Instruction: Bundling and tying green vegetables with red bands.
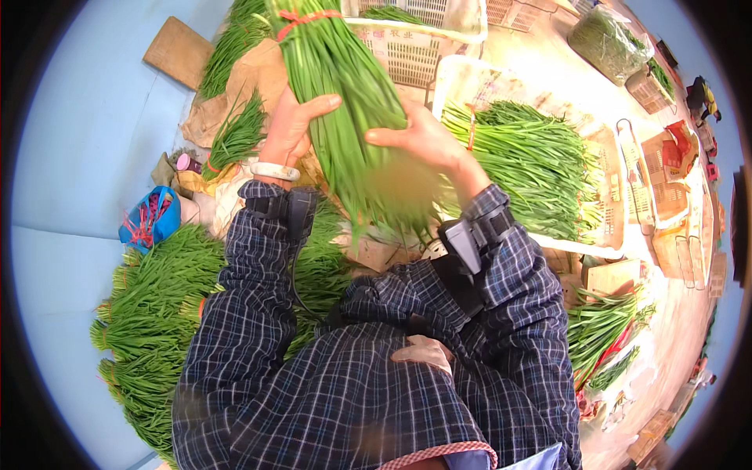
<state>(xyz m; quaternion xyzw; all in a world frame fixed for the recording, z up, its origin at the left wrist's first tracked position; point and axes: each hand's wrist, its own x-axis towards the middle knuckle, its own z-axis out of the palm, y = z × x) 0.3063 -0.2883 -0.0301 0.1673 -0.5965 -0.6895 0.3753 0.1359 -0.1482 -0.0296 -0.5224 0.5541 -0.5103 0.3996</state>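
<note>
A large bunch of garlic chives (342, 94) is between my two hands, slanting from the top edge down toward my chest. A red tie (301, 22) circles it near its upper end. My left hand (290, 129) is closed around its left side, thumb across the leaves. From the right, my right hand (427, 145) grips it with the thumb on top; most fingers of both hands are behind the leaves. The lower leaf tips are smeared. Close to my right hand, more tied chives (525, 157) lie in a white plastic crate (611, 184).
Loose chives (164, 305) are heaped at the left, beside a blue bag of red ties (160, 215). A small bunch (239, 133) lies near a wooden board (178, 52). Another crate (399, 55) stands ahead. At right are more chives (599, 329) and a filled clear bag (609, 45).
</note>
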